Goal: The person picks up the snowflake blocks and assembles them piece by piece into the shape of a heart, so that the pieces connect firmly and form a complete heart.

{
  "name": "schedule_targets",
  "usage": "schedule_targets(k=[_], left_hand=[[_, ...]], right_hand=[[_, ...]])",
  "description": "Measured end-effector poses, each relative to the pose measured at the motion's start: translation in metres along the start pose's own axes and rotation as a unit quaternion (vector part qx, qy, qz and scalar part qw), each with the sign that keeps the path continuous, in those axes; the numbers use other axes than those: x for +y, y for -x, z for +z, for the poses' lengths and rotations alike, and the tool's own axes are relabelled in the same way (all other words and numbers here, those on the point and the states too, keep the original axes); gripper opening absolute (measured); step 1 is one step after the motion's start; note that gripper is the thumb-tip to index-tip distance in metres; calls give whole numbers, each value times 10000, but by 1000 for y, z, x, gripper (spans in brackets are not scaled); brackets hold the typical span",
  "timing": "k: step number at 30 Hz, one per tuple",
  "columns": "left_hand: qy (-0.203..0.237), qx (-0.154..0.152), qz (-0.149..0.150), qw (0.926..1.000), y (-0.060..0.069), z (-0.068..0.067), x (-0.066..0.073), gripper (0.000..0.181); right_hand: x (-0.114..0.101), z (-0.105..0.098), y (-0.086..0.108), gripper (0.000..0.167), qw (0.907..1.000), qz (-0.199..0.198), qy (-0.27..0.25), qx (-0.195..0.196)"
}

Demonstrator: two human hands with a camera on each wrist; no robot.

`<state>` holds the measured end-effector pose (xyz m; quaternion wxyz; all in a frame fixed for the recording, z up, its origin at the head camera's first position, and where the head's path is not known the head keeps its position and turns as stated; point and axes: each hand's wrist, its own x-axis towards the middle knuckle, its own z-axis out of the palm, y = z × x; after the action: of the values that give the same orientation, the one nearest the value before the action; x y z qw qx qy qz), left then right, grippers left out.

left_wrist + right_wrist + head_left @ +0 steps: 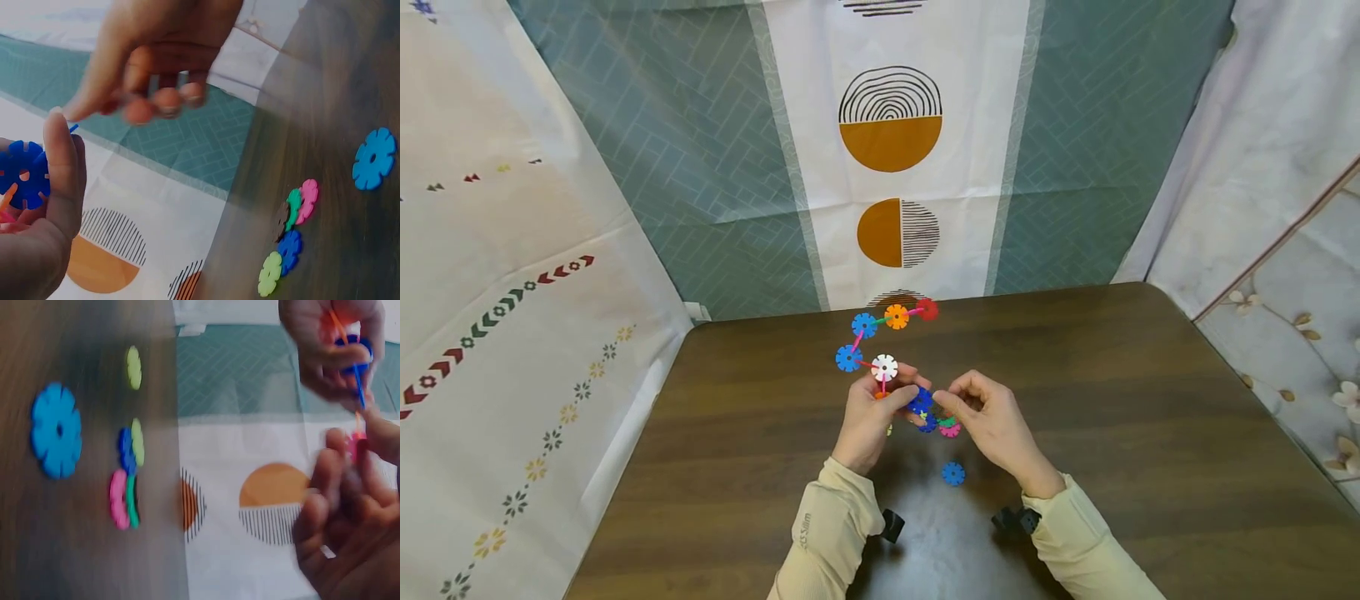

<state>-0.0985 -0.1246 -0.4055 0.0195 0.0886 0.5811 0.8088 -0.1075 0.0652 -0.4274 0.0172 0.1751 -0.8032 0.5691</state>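
My left hand (876, 417) grips a dark blue notched disc (25, 175), thumb across its edge. From this hand rises a chain of notched discs joined by thin sticks: a white disc (884, 367), two blue ones, an orange disc (897, 317) and a red disc (928, 309) at its far end. A thin blue stick (359, 387) runs from the dark blue disc to the fingertips of my right hand (992, 421). Thumb and forefinger of that hand appear to pinch the stick's end; blur and overlap partly hide the contact.
A loose light blue disc (953, 473) lies on the brown table (737, 500) between the forearms. Behind and below the hands lie several more discs, among them a pink disc (307, 201), a green disc (293, 208) and a yellow-green disc (270, 274). Patterned cloths hang around the table.
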Motion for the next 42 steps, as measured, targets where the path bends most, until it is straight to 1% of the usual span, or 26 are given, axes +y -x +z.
schedule_targets(k=[2, 3, 4, 6, 8, 9, 11, 13, 18, 20, 21, 22, 23, 25, 28, 29, 30, 32, 34, 37, 42], left_hand=[[114, 113, 51, 9999, 1, -2, 0, 25], [152, 161, 89, 9997, 1, -3, 0, 24], [209, 197, 118, 9995, 1, -4, 0, 22], [289, 228, 152, 9992, 0, -5, 1, 20], [364, 227, 156, 9990, 0, -5, 1, 20], [393, 221, 147, 9989, -1, -5, 1, 20], [454, 212, 123, 9987, -1, -5, 1, 20], [473, 225, 96, 9986, -1, -4, 1, 19], [408, 276, 34, 9988, -1, -2, 1, 15], [380, 281, 23, 9989, -1, -2, 1, 15], [359, 285, 15, 9990, 0, -2, 2, 15], [348, 288, 10, 9990, 0, -2, 2, 14], [329, 294, 4, 9990, 0, -1, 2, 14], [296, 310, -6, 9991, 0, -1, 3, 14], [272, 314, -28, 9991, 1, 0, 3, 15], [260, 311, -37, 9992, 1, 0, 3, 16], [249, 303, -46, 9992, 1, 0, 3, 16], [233, 283, -73, 9993, 1, 1, 3, 18], [192, 271, -101, 9994, 2, 1, 3, 20], [133, 253, -140, 9995, 2, 1, 3, 21], [74, 251, -132, 9996, 2, 1, 2, 21]], right_hand=[[5, -1, 1, 18, 9980, 278, 409, -389], [8, -2, 2, 20, 9947, 416, 676, -648], [10, -1, 3, 23, 9894, 521, 1000, -919], [13, 1, 5, 31, 9724, 721, 1659, -1471], [14, 4, 9, 39, 9536, 747, 2210, -1903], [15, 6, 10, 41, 9455, 717, 2430, -2044], [16, 10, 13, 42, 9331, 652, 2758, -2215], [18, 13, 15, 40, 9264, 475, 2951, -2290], [20, 15, 17, 32, 9192, 318, 3115, -2387], [21, 14, 17, 27, 9206, 299, 3059, -2408], [21, 13, 16, 24, 9233, 310, 2988, -2392], [22, 12, 16, 20, 9274, 305, 2888, -2357], [22, 10, 15, 17, 9335, 265, 2756, -2278], [21, 6, 12, 10, 9512, 135, 2357, -1987], [17, 0, 6, 5, 9796, -84, 1517, -1312], [14, -2, 4, 5, 9871, -162, 1178, -1075], [11, -4, 3, 6, 9924, -237, 857, -852], [4, -7, 2, 10, 9972, -408, 385, -492], [-1, -8, 1, 17, 9982, -518, 95, -273], [-8, -10, 2, 23, 9980, -628, 67, -86], [-11, -10, 2, 16, 9980, -626, 61, 26]])
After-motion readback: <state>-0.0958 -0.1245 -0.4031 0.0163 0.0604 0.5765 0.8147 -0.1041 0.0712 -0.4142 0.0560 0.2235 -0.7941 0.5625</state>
